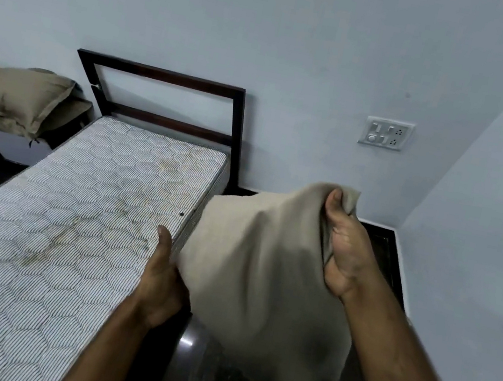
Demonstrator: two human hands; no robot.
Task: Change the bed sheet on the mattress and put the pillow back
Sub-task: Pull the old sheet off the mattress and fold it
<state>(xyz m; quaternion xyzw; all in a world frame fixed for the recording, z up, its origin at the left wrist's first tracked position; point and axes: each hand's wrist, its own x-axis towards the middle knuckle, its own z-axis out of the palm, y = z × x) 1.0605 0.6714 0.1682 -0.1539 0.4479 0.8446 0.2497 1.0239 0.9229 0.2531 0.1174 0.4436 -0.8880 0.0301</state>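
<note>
A beige bed sheet (262,276) hangs bunched in the air beside the bed's right edge. My right hand (345,250) grips its top edge up high, thumb raised over the cloth. Lower down, my left hand (161,285) holds the sheet's left side close to the mattress edge. The mattress (62,224) lies bare, white with a grey hexagon quilting and some stains. A pillow (14,99) in an olive-beige case rests off the bed at the far left, on a dark piece of furniture.
A dark wooden headboard (165,78) stands against the pale blue wall. A switch and socket plate (386,133) is on the wall to the right. Dark floor (379,239) runs between the bed and the right wall, a narrow strip where I stand.
</note>
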